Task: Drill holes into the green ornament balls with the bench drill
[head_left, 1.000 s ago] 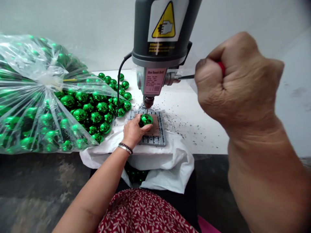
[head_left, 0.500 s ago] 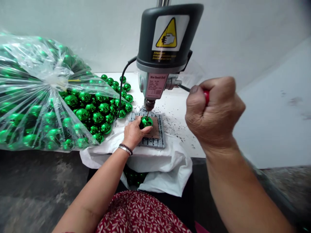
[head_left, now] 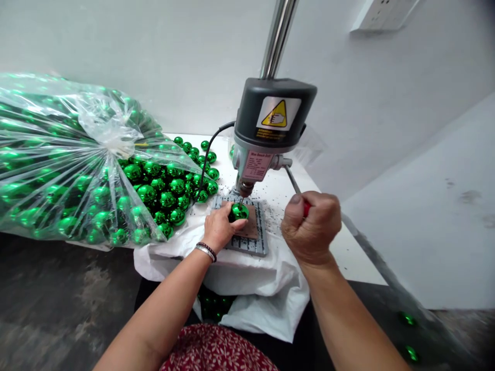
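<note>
A mini bench drill (head_left: 273,123) stands on a white table, its bit touching the top of a shiny green ball (head_left: 240,211). My left hand (head_left: 220,229) grips that ball and holds it on a brown pad on the drill's grey base plate (head_left: 253,245). My right hand (head_left: 311,226) is clenched round the red-tipped feed lever (head_left: 296,185), which is pulled down and toward me.
A big clear plastic bag (head_left: 69,165) full of green balls lies on the left. Loose green balls (head_left: 195,154) sit behind the drill cord. A white bag (head_left: 251,288) hangs over the table edge, with more green balls inside. Dark shavings (head_left: 273,216) speckle the table.
My right hand has swung the lever down from level to low and near the base. The drill head has dropped, and the bit now meets the ball. My left hand stayed put.
</note>
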### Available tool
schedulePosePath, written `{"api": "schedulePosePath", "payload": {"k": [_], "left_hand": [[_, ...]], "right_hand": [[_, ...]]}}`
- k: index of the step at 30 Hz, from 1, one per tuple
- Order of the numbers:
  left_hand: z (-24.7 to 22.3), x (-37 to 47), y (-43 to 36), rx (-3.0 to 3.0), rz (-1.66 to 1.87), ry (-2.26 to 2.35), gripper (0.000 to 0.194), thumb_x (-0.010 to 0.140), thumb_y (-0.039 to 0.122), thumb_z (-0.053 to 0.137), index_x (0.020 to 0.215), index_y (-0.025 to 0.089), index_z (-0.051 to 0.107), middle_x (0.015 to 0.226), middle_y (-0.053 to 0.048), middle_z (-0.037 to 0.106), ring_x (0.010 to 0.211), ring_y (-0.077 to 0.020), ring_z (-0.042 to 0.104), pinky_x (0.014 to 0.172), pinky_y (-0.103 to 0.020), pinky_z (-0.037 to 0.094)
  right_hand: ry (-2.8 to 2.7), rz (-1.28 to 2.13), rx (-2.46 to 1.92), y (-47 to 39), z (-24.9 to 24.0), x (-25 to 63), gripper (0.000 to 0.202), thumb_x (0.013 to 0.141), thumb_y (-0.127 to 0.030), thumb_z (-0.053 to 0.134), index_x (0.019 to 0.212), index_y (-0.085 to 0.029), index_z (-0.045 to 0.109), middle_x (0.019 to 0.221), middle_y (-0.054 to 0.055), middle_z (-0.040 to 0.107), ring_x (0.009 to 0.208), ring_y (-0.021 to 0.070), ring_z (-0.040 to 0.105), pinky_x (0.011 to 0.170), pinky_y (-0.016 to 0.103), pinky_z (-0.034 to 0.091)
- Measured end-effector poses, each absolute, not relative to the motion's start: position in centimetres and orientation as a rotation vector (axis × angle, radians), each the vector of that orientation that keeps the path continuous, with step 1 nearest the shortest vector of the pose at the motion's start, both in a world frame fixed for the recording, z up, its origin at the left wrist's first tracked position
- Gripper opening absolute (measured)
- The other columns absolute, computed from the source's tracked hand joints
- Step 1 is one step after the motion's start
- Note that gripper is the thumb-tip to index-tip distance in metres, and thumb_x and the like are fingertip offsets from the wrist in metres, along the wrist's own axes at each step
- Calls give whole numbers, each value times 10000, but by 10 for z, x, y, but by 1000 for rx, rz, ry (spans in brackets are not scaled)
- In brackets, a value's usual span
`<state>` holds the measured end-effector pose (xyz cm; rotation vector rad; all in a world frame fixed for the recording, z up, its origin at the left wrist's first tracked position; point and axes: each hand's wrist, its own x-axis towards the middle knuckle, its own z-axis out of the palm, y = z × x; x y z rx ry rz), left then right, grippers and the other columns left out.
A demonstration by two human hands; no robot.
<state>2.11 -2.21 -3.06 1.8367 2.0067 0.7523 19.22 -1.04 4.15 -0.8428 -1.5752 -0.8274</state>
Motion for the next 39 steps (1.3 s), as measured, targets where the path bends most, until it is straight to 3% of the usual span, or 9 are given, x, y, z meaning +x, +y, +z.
{"api": "schedulePosePath", "payload": {"k": [4, 7, 15, 20, 26, 30, 32, 35, 39], "left_hand": [[-31, 21, -21, 1816, 781, 1980, 510, 792, 492, 687, 1238, 256, 614, 958, -79, 719, 937, -283, 645, 749, -327, 452], [-32, 20, -20, 1782, 838, 1934, 471, 780, 462, 705, 1195, 251, 632, 922, -64, 714, 906, -265, 643, 761, -327, 459], [-31, 5, -50, 1724, 1087, 1605, 397, 773, 347, 716, 1124, 198, 607, 979, -48, 706, 885, -206, 641, 806, -329, 502], [-27, -15, -92, 1853, 980, 1518, 521, 768, 300, 716, 1256, 202, 564, 1177, -103, 684, 1066, -237, 641, 950, -389, 506], [-20, -38, -132, 2007, 493, 1371, 663, 725, 291, 745, 1353, 215, 546, 1362, -136, 598, 1203, -293, 600, 1034, -424, 483], [-12, -54, -126, 2048, 535, 1639, 554, 829, 310, 638, 1368, 234, 535, 1376, -103, 593, 1076, -241, 653, 962, -365, 521], [-5, -65, -114, 2086, 510, 1972, 421, 887, 292, 546, 1300, 217, 588, 1303, -109, 641, 1074, -260, 640, 959, -405, 502], [7, -78, -94, 2090, 246, 2454, 347, 898, 275, 493, 1207, 194, 630, 1218, -135, 670, 1089, -341, 599, 921, -504, 460], [12, -84, -77, 2087, -91, 2533, 371, 854, 239, 521, 1208, 176, 608, 1169, -149, 664, 1055, -363, 595, 862, -489, 443]], "right_hand": [[-1550, -731, -903, -4, 69, 190, 117, 904, -258, 439, 872, -159, 492, 720, 10, 508, 673, 75, 435, 619, 225, 331], [-1564, -376, -1065, 11, 110, 190, 294, 937, -382, 389, 813, -134, 485, 652, -21, 457, 583, 26, 356, 584, 195, 274], [-1553, -198, -1314, 24, 155, 183, 199, 908, -278, 402, 796, -129, 472, 686, -52, 455, 629, 3, 309, 708, 230, 285], [-1504, -113, -1410, 17, 158, 177, 142, 902, -226, 446, 814, -126, 496, 709, -44, 457, 650, 15, 312, 716, 233, 290], [-1518, -144, -1478, 14, 163, 173, 124, 903, -187, 436, 879, -121, 538, 750, -15, 421, 669, 35, 299, 725, 260, 288], [-1520, -127, -1482, 11, 163, 171, 115, 895, -168, 419, 849, -127, 516, 747, -18, 388, 664, 32, 289, 725, 265, 289], [-1526, -110, -1477, 10, 161, 172, 110, 890, -172, 416, 838, -130, 504, 737, -23, 371, 659, 28, 276, 723, 267, 282], [-1545, -96, -1450, 11, 159, 174, 166, 903, -220, 382, 901, -131, 523, 768, -18, 382, 690, 28, 287, 746, 275, 278], [-1542, -89, -1413, 10, 161, 176, 180, 900, -240, 373, 907, -133, 518, 777, -14, 391, 706, 32, 293, 751, 279, 273]]}}
